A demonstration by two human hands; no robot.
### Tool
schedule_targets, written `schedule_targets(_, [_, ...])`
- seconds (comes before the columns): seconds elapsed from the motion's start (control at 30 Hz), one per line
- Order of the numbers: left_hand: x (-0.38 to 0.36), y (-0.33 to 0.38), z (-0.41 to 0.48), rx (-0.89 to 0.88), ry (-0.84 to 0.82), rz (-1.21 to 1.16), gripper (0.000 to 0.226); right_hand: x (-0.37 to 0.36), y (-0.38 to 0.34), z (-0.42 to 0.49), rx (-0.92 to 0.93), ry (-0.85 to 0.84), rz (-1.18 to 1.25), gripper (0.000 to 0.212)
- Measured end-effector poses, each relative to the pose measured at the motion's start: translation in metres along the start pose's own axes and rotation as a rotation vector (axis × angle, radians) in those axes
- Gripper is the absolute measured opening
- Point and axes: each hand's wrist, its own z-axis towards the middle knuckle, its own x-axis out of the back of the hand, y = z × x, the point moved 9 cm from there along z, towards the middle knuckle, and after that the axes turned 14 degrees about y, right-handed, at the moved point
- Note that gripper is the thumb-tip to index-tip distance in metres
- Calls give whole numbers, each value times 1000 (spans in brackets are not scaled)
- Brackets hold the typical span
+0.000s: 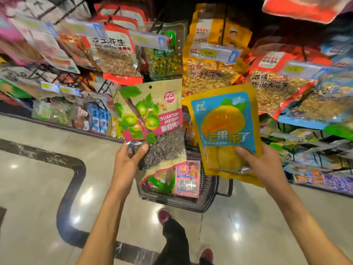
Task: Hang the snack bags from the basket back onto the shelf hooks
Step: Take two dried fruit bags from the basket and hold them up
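My left hand point(128, 159) grips the lower left corner of a beige plum-print bag of seeds point(150, 119), held upright in front of the shelf. My right hand point(261, 161) holds a yellow and blue mango snack bag point(225, 129) by its lower right edge, also upright. Below both bags stands a dark shopping basket point(208, 196) on the floor, with a pink packet point(188, 178) and a green packet point(162, 181) inside. Shelf hooks carry hanging snack bags, such as a red peanut bag point(114, 54) and a green candy bag point(164, 54), above the held bags.
Shelves packed with hanging bags fill the upper half, with price tags point(217, 53) on the hook ends. A red bag point(303, 6) hangs near the top right. Lower shelf rows run left and right. Glossy floor and my legs and red shoes point(164, 217) lie below.
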Motion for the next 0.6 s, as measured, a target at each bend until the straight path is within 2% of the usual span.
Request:
schedule_targets(0.17, [-22, 45, -52, -96, 7, -59, 25, 62, -28, -16, 75, 70, 78, 17])
schedule_targets(0.33, [-46, 83, -121, -236, -11, -101, 44, 127, -41, -46, 181, 93, 77, 21])
schedule_targets(0.47, [-69, 110, -172, -350, -6, -121, 66, 182, -44, -63, 181, 145, 217, 24])
schedule_targets(0.6, [-99, 135, -225, -424, -12, -128, 36, 246, -45, -79, 193, 244, 350, 16])
